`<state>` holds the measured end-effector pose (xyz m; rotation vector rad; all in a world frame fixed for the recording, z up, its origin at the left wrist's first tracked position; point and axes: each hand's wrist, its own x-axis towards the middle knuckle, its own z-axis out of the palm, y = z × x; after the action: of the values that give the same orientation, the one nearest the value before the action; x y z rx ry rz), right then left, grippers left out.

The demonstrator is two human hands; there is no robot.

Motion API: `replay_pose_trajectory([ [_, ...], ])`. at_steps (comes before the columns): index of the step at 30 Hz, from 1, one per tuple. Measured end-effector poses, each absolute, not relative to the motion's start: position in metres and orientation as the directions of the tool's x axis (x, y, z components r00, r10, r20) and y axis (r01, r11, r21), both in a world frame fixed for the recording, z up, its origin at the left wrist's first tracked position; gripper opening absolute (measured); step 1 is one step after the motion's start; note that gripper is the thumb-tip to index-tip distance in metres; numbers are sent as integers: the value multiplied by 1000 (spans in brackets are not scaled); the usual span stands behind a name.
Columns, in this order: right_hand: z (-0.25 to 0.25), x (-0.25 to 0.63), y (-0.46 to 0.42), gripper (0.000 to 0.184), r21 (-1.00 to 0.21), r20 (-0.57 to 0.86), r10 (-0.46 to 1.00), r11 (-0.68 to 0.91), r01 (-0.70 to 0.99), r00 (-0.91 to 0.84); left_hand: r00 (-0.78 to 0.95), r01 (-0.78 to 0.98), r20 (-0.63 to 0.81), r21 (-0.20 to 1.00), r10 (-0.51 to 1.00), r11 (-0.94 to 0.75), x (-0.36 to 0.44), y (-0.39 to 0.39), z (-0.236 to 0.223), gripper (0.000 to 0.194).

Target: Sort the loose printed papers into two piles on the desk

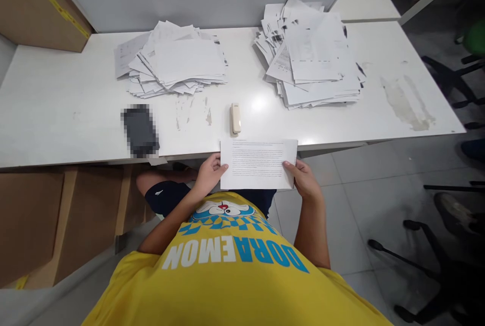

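Note:
Printed sheets of paper (257,164) are held up at the table's front edge, text side towards me. My left hand (210,172) grips their left edge, thumb on the front and fingers behind. On the right edge, my right hand (303,177) pinches the paper the same way. How many sheets there are I cannot tell. Just beyond their top edge a cream stapler (235,119) lies on the table, touched by neither hand.
Two loose paper piles lie on the white table (76,113): a left pile (182,60) and a taller right pile (314,58). A blurred-out dark object (140,130) is at the front left. Cardboard boxes (41,7) stand at left; chair bases (424,265) are at right.

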<state>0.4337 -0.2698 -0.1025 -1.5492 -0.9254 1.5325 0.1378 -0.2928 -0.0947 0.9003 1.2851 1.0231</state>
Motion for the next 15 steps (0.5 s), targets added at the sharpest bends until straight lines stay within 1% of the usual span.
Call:
replay_pose_trajectory([
  [4,-100,435,-267,54,-896,-444,895,-444,-14,52,-58,-122,-323,941,944,315,147,-293,-92,42],
  [10,-95,437,-261,56,-897,-439,889,-442,-7,127,-100,-140,-301,948,948,286,155,-297,-93,39],
  [13,-93,437,-257,53,-895,-440,883,-446,2,164,-105,-80,-238,970,966,230,156,-298,-94,33],
  [15,-92,437,-254,50,-898,-432,884,-440,7,176,-111,19,-184,982,977,187,155,-299,-94,31],
])
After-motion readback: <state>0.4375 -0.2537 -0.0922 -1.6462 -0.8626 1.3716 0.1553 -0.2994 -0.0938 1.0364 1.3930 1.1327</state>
